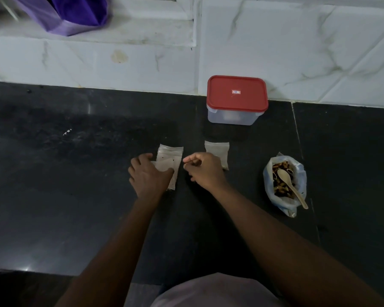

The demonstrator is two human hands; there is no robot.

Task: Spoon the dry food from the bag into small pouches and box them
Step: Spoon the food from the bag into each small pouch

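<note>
Small clear pouches lie stacked on the black counter, and another pouch lies to their right. My left hand lies over the stack's left side, its thumb across the top pouch and holding it. My right hand has curled fingers, and its fingertips pinch at the stack's right edge. An open plastic bag of dry food stands at the right, with a wooden spoon resting in it. The clear box with its red lid on stands by the wall.
White marble-pattern tiles back the counter. A purple bag sits on the ledge at the top left. The counter's front edge runs along the bottom left.
</note>
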